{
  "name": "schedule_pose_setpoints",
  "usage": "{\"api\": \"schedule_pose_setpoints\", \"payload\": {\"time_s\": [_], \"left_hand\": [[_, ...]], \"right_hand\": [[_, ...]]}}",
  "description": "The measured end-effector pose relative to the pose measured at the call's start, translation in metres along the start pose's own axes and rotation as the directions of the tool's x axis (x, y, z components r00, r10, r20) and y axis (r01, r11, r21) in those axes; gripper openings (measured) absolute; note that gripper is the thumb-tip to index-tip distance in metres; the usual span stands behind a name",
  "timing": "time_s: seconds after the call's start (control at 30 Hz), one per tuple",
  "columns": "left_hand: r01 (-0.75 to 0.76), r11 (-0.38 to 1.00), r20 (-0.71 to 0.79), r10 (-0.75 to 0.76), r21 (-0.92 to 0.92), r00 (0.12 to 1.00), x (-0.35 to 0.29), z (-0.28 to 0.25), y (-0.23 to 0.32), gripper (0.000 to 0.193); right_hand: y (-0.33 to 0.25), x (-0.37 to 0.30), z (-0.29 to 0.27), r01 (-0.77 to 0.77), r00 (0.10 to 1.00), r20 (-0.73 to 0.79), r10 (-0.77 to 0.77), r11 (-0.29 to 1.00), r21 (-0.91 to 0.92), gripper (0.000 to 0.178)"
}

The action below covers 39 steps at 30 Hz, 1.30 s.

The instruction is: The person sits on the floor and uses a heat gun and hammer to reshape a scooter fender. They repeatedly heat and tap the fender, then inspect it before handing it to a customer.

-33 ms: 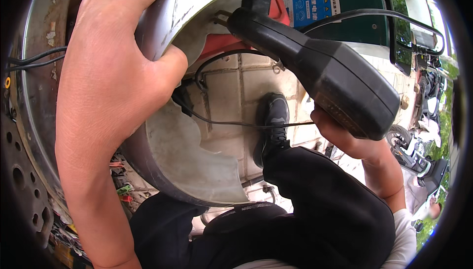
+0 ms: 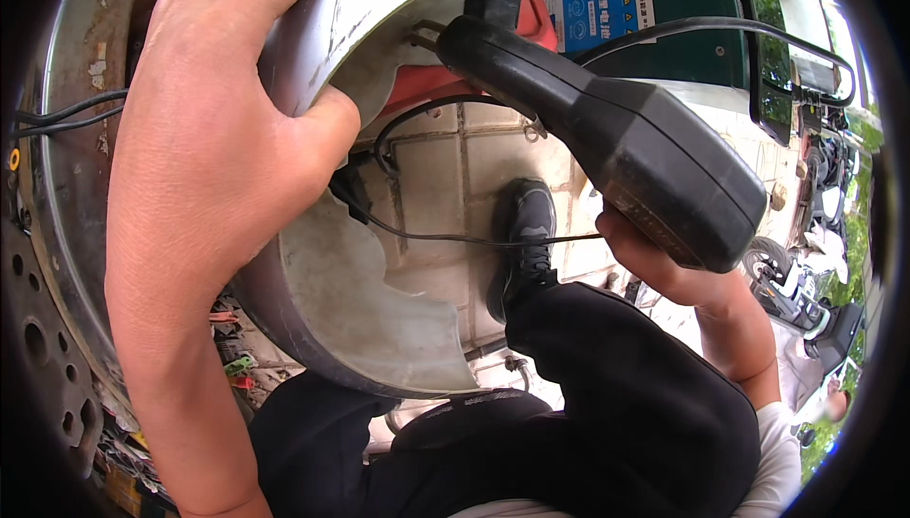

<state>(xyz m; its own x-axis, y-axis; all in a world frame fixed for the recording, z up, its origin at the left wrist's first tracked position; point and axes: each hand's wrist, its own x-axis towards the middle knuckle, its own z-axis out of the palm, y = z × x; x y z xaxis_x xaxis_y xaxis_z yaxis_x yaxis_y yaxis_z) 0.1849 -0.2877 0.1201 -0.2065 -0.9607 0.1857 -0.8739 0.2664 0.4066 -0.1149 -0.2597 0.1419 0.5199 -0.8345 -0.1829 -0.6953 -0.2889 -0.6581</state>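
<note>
A person's left hand [image 2: 213,153] is clamped over the rim of a curved silver metal shell [image 2: 370,319], thumb hooked inside its cut-out edge, while the right hand [image 2: 664,267] grips the underside of a bulky black power tool [image 2: 616,134] whose nose points into the shell's opening, close to the thumb. A thin black cable [image 2: 455,236] runs across the opening from inside the shell toward the right hand, and a thicker cable [image 2: 701,27] arcs away above the tool. Beyond the shell, seen through its opening, lie a tiled floor [image 2: 445,172], the person's black shoe [image 2: 526,224] and a red object [image 2: 427,82] partly hidden by the tool; black trousers [image 2: 607,404] fill the space below it. A perforated metal disc [image 2: 38,366] sits at the shell's left. The risks, as judged from here: the tool's tip works very near the bracing thumb, so a slip along the jagged sheet edge could cut or strike it, and the loose cable crossing the opening could snag the tool.
</note>
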Motion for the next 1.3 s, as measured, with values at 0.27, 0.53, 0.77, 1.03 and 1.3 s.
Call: {"api": "schedule_pose_setpoints", "payload": {"time_s": [0.27,0.53,0.77,1.03,1.3], "left_hand": [[0.011,1.0,0.01,-0.011,-0.028,1.0,0.0,0.0,0.0,0.074],[0.016,0.999,0.014,-0.015,-0.033,1.0,0.001,0.0,0.0,0.074],[0.011,1.0,0.013,-0.01,-0.015,1.0,0.001,0.001,-0.001,0.074],[0.017,1.0,0.016,-0.017,-0.025,1.0,0.0,0.0,0.0,0.074],[0.021,0.999,0.008,-0.02,-0.04,1.0,0.001,0.001,0.0,0.073]], "right_hand": [[0.009,0.003,-0.002,0.152,0.988,0.019,-0.152,0.988,-0.009,0.031],[0.009,0.008,-0.005,0.108,0.994,0.01,-0.11,0.991,0.079,0.031],[0.01,0.008,-0.005,0.066,0.998,0.02,-0.067,0.997,0.032,0.028],[0.011,0.01,-0.006,0.134,0.991,0.023,-0.134,0.991,0.001,0.031],[0.016,0.009,-0.007,0.115,0.991,0.049,-0.121,0.988,0.101,0.032]]}}
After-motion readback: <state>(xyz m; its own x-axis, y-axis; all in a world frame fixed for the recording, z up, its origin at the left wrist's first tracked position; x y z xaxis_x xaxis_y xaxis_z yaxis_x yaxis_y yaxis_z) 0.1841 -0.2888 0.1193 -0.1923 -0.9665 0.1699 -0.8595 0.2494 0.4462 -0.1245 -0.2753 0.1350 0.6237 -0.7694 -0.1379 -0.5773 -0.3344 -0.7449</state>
